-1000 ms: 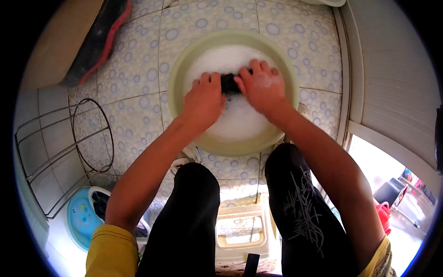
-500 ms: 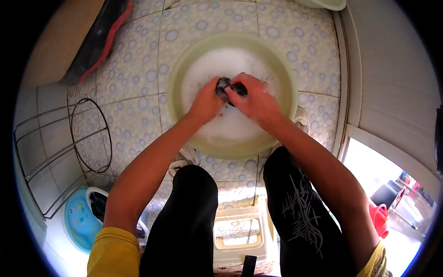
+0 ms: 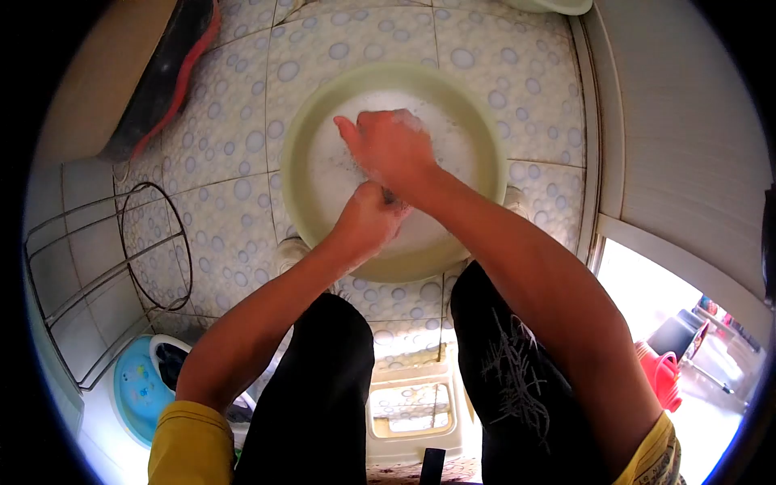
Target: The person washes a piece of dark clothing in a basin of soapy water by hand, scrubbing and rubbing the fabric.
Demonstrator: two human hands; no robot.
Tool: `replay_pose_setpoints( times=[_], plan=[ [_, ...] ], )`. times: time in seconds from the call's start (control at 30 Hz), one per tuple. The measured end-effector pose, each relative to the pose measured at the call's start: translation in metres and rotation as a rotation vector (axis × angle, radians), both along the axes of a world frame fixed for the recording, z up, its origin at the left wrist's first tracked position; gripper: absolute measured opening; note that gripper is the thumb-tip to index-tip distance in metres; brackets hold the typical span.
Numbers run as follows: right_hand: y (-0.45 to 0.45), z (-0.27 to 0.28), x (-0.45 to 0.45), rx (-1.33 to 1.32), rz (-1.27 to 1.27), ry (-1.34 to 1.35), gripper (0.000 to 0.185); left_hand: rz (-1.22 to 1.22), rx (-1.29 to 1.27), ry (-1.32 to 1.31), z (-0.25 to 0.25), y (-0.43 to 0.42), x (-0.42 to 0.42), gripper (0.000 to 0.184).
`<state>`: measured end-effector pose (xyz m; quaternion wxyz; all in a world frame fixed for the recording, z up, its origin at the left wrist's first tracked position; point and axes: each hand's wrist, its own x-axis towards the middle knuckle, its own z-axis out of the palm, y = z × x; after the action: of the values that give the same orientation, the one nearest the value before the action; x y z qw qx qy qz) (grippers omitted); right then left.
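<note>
A pale green basin (image 3: 293,190) of foamy, soapy water stands on the floor between my feet. My left hand (image 3: 370,217) is closed around a dark wet cloth (image 3: 390,196), and only a small piece of it shows beside the fingers. Farther forward, my right hand (image 3: 394,147) is over the suds, its wrist crossing just above my left fist. Its thumb sticks out to the left, apart from the fingers, which bend down and are partly hidden. I see nothing held in it. Foam clings to both hands.
A wire rack (image 3: 121,259) leans at the left, with a blue tub (image 3: 139,388) below it. A cream plastic stool (image 3: 412,408) is between my legs. At the right are a cabinet panel (image 3: 687,129) and a red plastic container (image 3: 661,376). Tiled floor (image 3: 218,218) surrounds the basin.
My hands were together over the dark cloth. The right has moved forward and left, its thumb now out; the left has drawn back towards me with the cloth. The view shifted slightly.
</note>
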<state>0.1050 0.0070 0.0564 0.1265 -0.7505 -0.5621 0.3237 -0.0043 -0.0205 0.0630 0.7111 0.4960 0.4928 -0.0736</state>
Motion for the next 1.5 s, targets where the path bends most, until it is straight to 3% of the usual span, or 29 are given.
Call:
replay_pose_setpoints(
  times=[0.13,0.2,0.3,0.33,0.37,0.43,0.57,0.6,0.63,0.7,0.73,0.77,0.83,0.87,0.9,0.93,1.03,1.1,1.17,1.23,1.27,1.33,1.47,1.5],
  plan=[
    [-0.001,-0.017,0.013,0.041,-0.051,-0.143,0.05,0.053,0.219,-0.096,-0.003,-0.004,-0.012,0.013],
    [-0.008,-0.023,0.024,0.065,-0.033,-0.157,0.05,-0.081,0.67,-0.066,-0.006,0.006,-0.024,0.018],
    [-0.027,-0.036,0.04,0.156,-0.021,-0.237,0.042,-0.207,0.761,0.122,-0.004,0.031,-0.031,0.025],
    [-0.035,-0.04,0.046,0.279,0.06,-0.279,0.036,-0.246,0.927,0.068,-0.013,0.035,-0.033,0.028],
    [-0.042,-0.045,0.049,0.4,0.142,-0.32,0.032,-0.245,0.926,0.067,-0.023,0.035,-0.032,0.028],
    [-0.062,-0.041,0.043,0.344,0.153,-0.334,0.03,-0.323,1.322,0.118,-0.032,0.035,-0.021,0.032],
    [-0.089,-0.053,0.026,0.156,0.192,-0.412,0.035,-0.482,1.314,0.177,-0.063,0.035,-0.006,0.037],
    [-0.085,-0.047,0.024,-0.002,0.266,-0.438,0.036,-0.625,1.261,0.246,-0.07,0.035,-0.004,0.037],
    [-0.089,-0.064,0.025,-0.008,0.267,-0.439,0.036,-0.768,1.206,0.318,-0.076,0.037,-0.003,0.037],
    [-0.095,-0.092,0.022,0.093,0.402,-0.712,0.037,-0.797,1.199,0.261,-0.085,0.048,-0.004,0.034],
    [-0.097,-0.094,0.023,0.084,0.404,-0.713,0.037,-0.825,1.192,0.201,-0.089,0.049,-0.005,0.031],
    [-0.094,-0.096,0.026,0.091,0.301,-0.591,0.037,-0.818,1.194,0.2,-0.093,0.05,-0.004,0.031],
    [-0.086,-0.073,0.029,0.096,0.197,-0.468,0.038,-0.34,1.068,0.003,-0.095,0.05,-0.003,0.033],
    [-0.082,-0.056,0.031,0.18,0.015,-0.172,0.038,-0.34,1.07,0.005,-0.093,0.053,-0.004,0.033],
    [-0.078,-0.039,0.03,0.26,-0.165,0.128,0.04,-0.138,0.598,-0.062,-0.076,0.058,-0.003,0.034],
    [-0.076,-0.026,0.029,0.262,-0.165,0.133,0.04,0.061,0.124,-0.122,-0.066,0.06,-0.005,0.035],
    [-0.073,-0.011,0.022,0.293,-0.18,0.345,0.04,-0.016,-0.061,-0.26,-0.058,0.049,-0.01,0.035],
    [-0.068,-0.013,0.012,0.533,0.086,0.203,0.034,-0.044,0.052,-0.363,-0.06,0.04,-0.011,0.037],
    [-0.063,-0.012,0.006,0.585,0.124,0.097,0.026,-0.072,0.166,-0.468,-0.06,0.026,-0.011,0.039],
    [-0.057,-0.01,0.005,0.685,0.103,-0.084,0.02,-0.066,0.472,-0.537,-0.047,0.01,-0.011,0.041],
    [-0.054,-0.013,0.004,0.685,0.102,-0.084,0.02,-0.067,0.472,-0.537,-0.049,0.008,-0.011,0.041],
    [-0.045,-0.019,0.004,0.448,0.069,0.072,0.023,0.014,0.14,-0.455,-0.047,0.008,-0.01,0.043],
    [-0.024,-0.017,0.004,0.294,0.01,-0.007,0.028,0.056,0.198,-0.385,-0.02,0.01,-0.006,0.04],
    [-0.018,-0.014,0.006,0.177,-0.006,-0.037,0.031,-0.092,0.257,-0.237,-0.019,0.013,-0.009,0.038]
  ],
)
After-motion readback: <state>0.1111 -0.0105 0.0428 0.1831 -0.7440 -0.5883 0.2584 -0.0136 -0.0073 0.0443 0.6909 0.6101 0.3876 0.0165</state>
